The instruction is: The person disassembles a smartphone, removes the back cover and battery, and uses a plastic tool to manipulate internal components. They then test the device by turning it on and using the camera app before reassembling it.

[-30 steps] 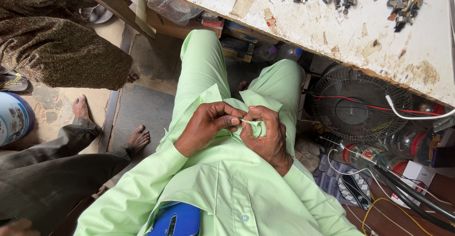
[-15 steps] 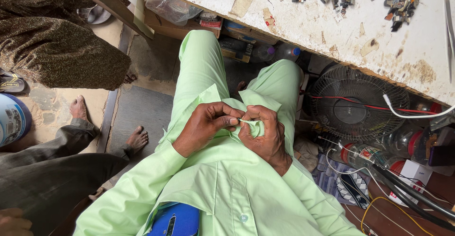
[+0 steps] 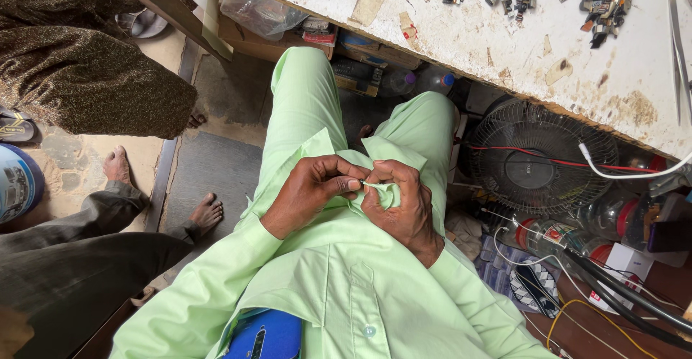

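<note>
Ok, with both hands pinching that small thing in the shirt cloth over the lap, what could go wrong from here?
1. The small pale part is pinched only by fingertips of the left hand and right hand, wrapped in shirt fabric; it could slip and drop among the clutter by the fan below.
2. The fabric hides most of the part, so the grip is hard to judge.
3. The red wire and white cable run close to the right knee and might snag.

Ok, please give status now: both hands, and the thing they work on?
Left hand and right hand together at the lap, both pinching a bunched fold of light green shirt cloth. Small thin item between fingertips, too small to identify. Nothing obstructing.
</note>
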